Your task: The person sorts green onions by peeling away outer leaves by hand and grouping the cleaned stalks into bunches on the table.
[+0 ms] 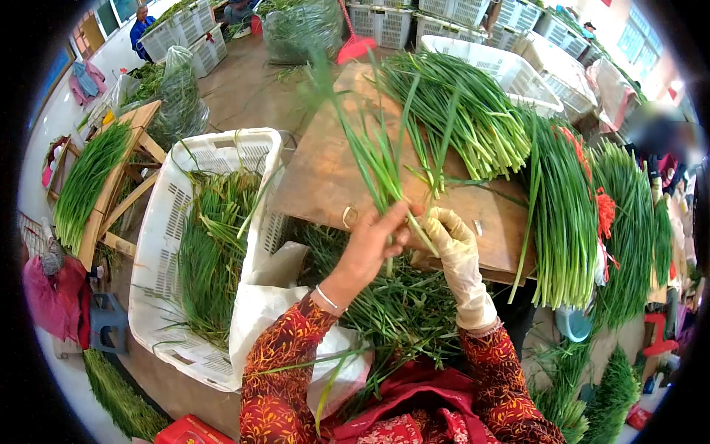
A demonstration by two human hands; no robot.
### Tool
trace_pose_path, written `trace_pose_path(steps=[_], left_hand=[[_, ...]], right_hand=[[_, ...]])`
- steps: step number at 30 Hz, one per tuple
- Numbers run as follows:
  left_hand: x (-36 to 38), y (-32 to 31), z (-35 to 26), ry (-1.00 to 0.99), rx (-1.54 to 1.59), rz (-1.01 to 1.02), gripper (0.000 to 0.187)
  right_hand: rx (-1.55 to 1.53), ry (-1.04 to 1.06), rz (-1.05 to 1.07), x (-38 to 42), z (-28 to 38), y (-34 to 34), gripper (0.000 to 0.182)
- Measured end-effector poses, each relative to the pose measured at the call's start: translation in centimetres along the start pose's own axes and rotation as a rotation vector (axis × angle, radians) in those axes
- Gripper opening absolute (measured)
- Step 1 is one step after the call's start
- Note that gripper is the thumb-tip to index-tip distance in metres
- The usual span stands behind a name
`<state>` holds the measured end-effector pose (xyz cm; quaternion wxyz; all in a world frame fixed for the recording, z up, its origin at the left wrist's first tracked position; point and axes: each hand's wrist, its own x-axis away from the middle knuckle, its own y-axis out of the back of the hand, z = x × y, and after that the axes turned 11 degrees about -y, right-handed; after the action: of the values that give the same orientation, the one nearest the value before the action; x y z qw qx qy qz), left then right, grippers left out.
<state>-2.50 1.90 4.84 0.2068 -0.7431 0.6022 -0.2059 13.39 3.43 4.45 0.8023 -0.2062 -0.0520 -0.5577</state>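
My bare left hand, with a bracelet at the wrist, is closed around a small bunch of garlic chives. Their leaf ends fan out away from me and are partly blurred. Close beside it, my right hand wears a pale rubber glove, its thumb and fingers pinched at the lower stalks of the same bunch. Both hands are over the near edge of a wooden board. Below them, loose green leaves are heaped in front of my lap.
A large pile of chives lies on the board's far right. More chives hang over its right side, near red ties. A white crate with leaves stands left. Behind are a red dustpan, stacked crates and other people.
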Motion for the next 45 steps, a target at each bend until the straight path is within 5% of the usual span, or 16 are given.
trace_pose_path(steps=[2, 6, 7, 8, 10, 14, 18, 20, 24, 28, 33, 34, 39, 40, 42, 45], left_hand=[[-2.1, 3.0, -0.7, -0.096, 0.109, -0.108, 0.023], [-3.8, 6.8, -3.4, -0.352, -0.135, -0.171, 0.023], [-3.7, 6.4, -3.2, -0.351, -0.136, -0.169, 0.023], [-3.2, 5.5, -2.6, -0.278, -0.095, -0.1, 0.024], [-2.3, 3.7, -1.8, -0.17, -0.177, -0.025, 0.024], [-2.6, 3.1, 0.3, -0.178, -0.311, 0.071, 0.023], [-2.7, 3.3, 1.7, -0.123, -0.179, 0.047, 0.022], [-2.3, 2.9, 2.2, -0.039, -0.004, 0.02, 0.019], [-2.0, 2.2, 2.3, 0.053, 0.138, 0.046, 0.016], [-2.1, 1.6, 2.0, 0.069, 0.102, -0.032, 0.016], [-2.5, 1.3, 2.5, 0.066, 0.139, -0.054, 0.016], [-2.7, 1.5, 2.7, 0.068, 0.135, -0.035, 0.016], [-2.0, 0.7, 3.1, 0.035, 0.129, 0.027, 0.013], [-1.8, 0.6, 3.1, 0.035, 0.128, 0.036, 0.013], [-1.7, 0.4, 2.7, 0.021, 0.09, -0.046, 0.014], [-2.1, 1.1, 2.1, -0.063, -0.004, -0.095, 0.018]], right_hand=[[0.238, 0.073, 0.268, 1.2, -0.2, 0.7, 0.02], [1.498, -0.119, 0.627, 2.8, 1.5, -0.2, 0.031], [1.55, 0.28, 0.55, 1.5, 1.8, 0.9, 0.035], [1.281, 0.13, 0.099, -0.9, -0.6, 2.4, 0.034], [1.346, 0.242, -0.263, -1.7, 4.7, -0.2, 0.03], [1.544, 0.277, -0.499, -7.3, 3.4, 1.8, 0.027], [1.49, 0.256, -0.514, -7.9, 3.0, 2.3, 0.026], [1.143, 0.123, -0.377, -5.8, 4.0, 1.5, 0.025], [1.412, 0.31, -0.584, -7.6, 2.4, 1.8, 0.022], [1.419, 0.282, -0.47, -8.1, 2.6, 1.7, 0.022], [0.949, 0.239, -0.166, -2.8, 3.2, -0.3, 0.019], [0.82, 0.089, -0.096, -1.9, 3.2, -0.7, 0.019], [0.294, 0.002, -0.044, -3.9, 1.2, -1.0, 0.018], [0.292, 0.008, -0.051, -4.1, 0.8, -1.1, 0.018], [0.509, 0.354, -0.185, -4.2, 0.7, -1.6, 0.019], [0.569, 0.201, -0.085, -2.4, 1.9, -1.8, 0.019]])
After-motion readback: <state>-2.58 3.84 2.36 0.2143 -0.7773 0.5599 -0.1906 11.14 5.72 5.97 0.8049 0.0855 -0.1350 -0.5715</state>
